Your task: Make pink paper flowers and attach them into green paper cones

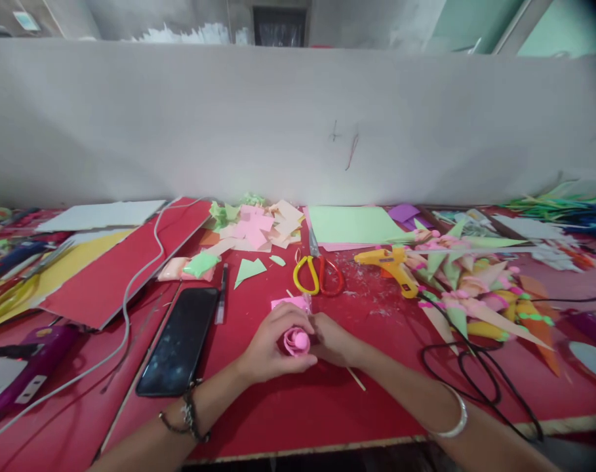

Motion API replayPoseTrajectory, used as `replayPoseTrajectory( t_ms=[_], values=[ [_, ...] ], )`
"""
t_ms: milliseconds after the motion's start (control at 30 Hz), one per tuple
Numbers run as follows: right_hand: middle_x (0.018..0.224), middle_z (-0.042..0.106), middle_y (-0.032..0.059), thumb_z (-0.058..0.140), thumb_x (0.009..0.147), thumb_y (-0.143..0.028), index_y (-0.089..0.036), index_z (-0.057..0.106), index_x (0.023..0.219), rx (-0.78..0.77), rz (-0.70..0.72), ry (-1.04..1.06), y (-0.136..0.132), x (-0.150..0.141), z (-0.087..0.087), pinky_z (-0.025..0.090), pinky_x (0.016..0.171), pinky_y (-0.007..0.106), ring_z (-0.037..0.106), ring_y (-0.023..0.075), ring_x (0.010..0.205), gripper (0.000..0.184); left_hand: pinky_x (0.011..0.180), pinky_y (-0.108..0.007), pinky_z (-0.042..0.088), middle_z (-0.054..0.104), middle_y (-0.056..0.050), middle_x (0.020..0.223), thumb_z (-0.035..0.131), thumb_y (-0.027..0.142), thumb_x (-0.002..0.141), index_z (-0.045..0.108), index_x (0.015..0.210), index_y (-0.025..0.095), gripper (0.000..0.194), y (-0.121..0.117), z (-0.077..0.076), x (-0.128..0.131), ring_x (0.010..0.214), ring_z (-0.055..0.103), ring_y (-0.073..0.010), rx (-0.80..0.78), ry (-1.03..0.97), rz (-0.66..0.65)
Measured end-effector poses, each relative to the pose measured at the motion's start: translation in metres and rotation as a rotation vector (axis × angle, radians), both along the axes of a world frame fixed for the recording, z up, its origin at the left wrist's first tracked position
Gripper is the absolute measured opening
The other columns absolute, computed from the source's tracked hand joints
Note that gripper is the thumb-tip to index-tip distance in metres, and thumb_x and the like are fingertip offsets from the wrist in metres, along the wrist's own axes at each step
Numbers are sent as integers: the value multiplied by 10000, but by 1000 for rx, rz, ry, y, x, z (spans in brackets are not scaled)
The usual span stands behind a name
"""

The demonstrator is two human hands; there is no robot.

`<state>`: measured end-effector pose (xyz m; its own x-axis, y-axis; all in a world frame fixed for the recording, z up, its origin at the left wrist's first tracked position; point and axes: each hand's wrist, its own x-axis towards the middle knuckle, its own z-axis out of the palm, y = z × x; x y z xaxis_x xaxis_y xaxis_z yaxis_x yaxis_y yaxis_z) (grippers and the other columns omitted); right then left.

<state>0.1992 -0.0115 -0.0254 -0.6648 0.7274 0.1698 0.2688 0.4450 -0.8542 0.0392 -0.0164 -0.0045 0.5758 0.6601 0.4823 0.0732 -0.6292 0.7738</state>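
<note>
The left hand (273,341) curls around the pink paper flower (296,341) above the table (258,419), apparently keeping its layers rolled. The right hand's (331,339) fingers are hidden beside it; grip cannot be told. Scissors (320,262) and glue gun (393,265) lie ahead, presumably for easy reach.

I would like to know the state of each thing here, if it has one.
Pink paper roll: curled, held
Left hand: curled around the roll
Right hand: beside it, fingers partly hidden
Phone: flat, screen dark
Scissors: lying down, unheld
Glue gun: lying, cord attached
Paper scraps: loosely heaped
</note>
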Motion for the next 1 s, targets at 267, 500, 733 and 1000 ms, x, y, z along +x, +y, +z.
replayPoseTrajectory(
  t_ms=[267,500,733,1000],
  values=[
    [676,585,10,535,759,-392,-127,570,722,-51,63,-22,3,-1,1,420,576,214,535,117,619,270,695,-280,397,557,-35,769,576,360,716,539,806,168,215,7,-6,-5,727,516,-157,-81,-8,70],
    [525,530,-14,489,768,-463,-116,568,724,-321,22,21,2,-4,4,449,490,204,546,101,475,358,666,-262,402,527,-21,789,590,350,702,506,856,159,260,11,-13,-6,724,501,-151,-240,-67,86],
    [517,515,-23,510,772,-365,-127,558,678,-278,-129,-30,-6,9,12,384,438,179,492,81,431,260,768,-287,389,524,-42,851,490,322,796,490,864,157,178,15,-15,-6,825,501,-155,-315,-110,-7],
    [546,524,-19,460,810,-364,-137,550,661,-113,-440,-163,-44,49,41,366,527,200,499,101,522,286,754,-280,378,485,-66,1015,541,440,744,375,1186,204,527,16,-24,-12,871,467,-168,-460,-3,-105]
  ],
)
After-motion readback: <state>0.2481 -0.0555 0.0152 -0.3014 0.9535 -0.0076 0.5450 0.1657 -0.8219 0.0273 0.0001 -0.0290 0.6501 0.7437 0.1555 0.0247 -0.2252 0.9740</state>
